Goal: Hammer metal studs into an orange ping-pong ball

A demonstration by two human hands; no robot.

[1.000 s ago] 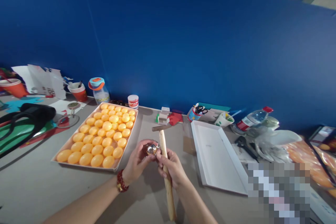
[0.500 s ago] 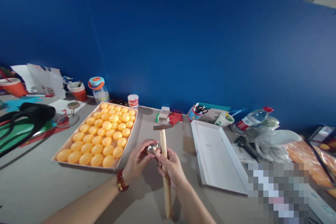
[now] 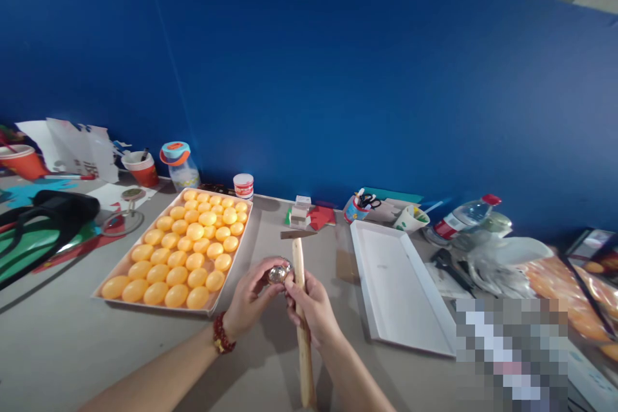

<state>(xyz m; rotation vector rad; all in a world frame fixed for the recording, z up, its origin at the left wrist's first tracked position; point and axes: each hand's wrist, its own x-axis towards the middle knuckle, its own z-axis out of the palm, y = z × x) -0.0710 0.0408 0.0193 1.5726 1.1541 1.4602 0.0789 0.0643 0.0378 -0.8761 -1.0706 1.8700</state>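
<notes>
A small, shiny, crumpled foil ball [image 3: 279, 273] sits in the curled fingertips of my left hand [image 3: 247, 299], above the grey table. My right hand [image 3: 316, 312] is wrapped round the wooden handle of a hammer [image 3: 306, 367], whose flat dark metal head points away from me. The thumb and fingertips of that hand reach the right side of the foil ball, close beside the handle. A beaded red bracelet [image 3: 223, 333] circles my left wrist.
Left of my hands lies a shallow box [image 3: 159, 309] of orange balls. A white tray [image 3: 405, 290] is at right, with a bottle [image 3: 464, 219] and clear plastic behind it. A pen cup [image 3: 356, 210], small boxes [image 3: 300, 214] and a jar [image 3: 243, 187] line the blue wall.
The foil ball looks slightly turned in my fingers. Both hands and the hammer keep nearly the same place, and the whole view has shifted a little.
</notes>
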